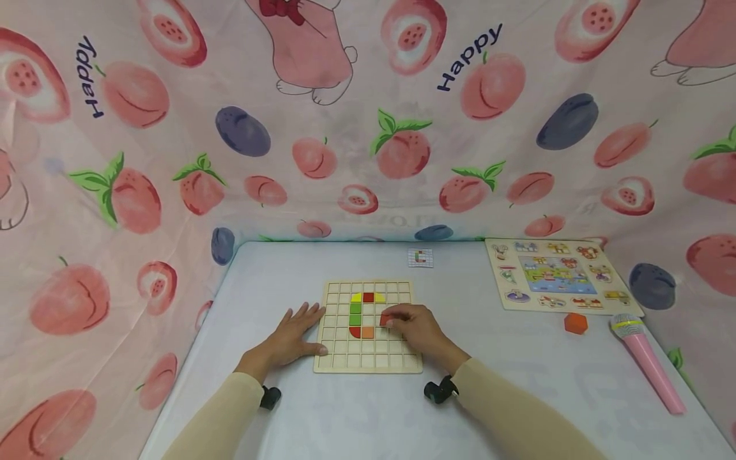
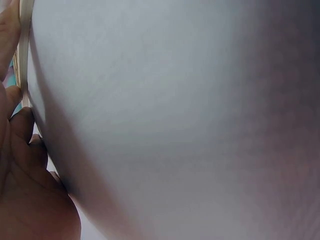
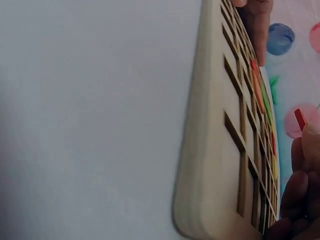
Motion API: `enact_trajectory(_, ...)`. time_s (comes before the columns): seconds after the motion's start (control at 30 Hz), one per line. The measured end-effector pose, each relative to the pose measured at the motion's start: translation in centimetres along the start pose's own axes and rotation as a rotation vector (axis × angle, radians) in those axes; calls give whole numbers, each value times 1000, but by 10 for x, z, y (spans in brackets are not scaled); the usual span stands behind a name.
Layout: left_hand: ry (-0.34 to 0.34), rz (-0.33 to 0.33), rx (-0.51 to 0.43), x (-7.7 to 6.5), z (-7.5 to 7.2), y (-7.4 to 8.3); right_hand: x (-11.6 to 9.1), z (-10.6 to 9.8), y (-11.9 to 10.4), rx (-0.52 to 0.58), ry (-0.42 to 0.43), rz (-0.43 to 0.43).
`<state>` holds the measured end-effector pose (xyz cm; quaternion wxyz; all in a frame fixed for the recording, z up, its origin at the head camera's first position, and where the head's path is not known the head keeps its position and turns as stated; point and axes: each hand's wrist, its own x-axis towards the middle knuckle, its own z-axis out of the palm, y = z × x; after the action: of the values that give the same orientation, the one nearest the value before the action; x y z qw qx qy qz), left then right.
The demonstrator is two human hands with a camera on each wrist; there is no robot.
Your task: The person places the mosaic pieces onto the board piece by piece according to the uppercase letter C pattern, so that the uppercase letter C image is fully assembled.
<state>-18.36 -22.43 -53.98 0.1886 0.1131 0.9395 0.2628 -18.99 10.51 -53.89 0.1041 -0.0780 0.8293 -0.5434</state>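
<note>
A wooden grid board (image 1: pixel 339 364) lies on the table with coloured tiles set in its squares. Along its C shape sit a yellow rounded tile (image 1: pixel 356 298), a dark red square (image 1: pixel 368 297), another yellow tile (image 1: pixel 379 298), green squares (image 1: pixel 355 314), a red rounded tile (image 1: pixel 355 333) and an orange square (image 1: pixel 368 333). My right hand (image 1: pixel 422 329) pinches a red tile (image 3: pixel 300 119) between thumb and fingers, over the board's right half. With fingers spread, my left hand (image 1: pixel 290 338) rests at the board's left edge, its thumb over the edge.
A small card (image 1: pixel 420 257) with a coloured grid pattern lies behind the board. Toward the right are a wooden picture puzzle (image 1: pixel 558 275), an orange block (image 1: pixel 575 323) and a pink toy microphone (image 1: pixel 650 364). A fruit-printed cloth (image 1: pixel 345 160) hangs around the white table.
</note>
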Motion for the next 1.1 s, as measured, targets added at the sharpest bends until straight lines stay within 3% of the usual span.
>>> enact_trajectory(0.23, -6, -5, -1, -1, -1, 0, 1, 13, -1, -147, -10, -39)
enact_trajectory(0.5, 2, -12, 1, 0, 0, 0, 2, 16, 4, -300, -11, -140)
enact_trajectory(1.1, -1, -23, 0, -1, 1, 1, -1, 18, 4, -347, 11, -165)
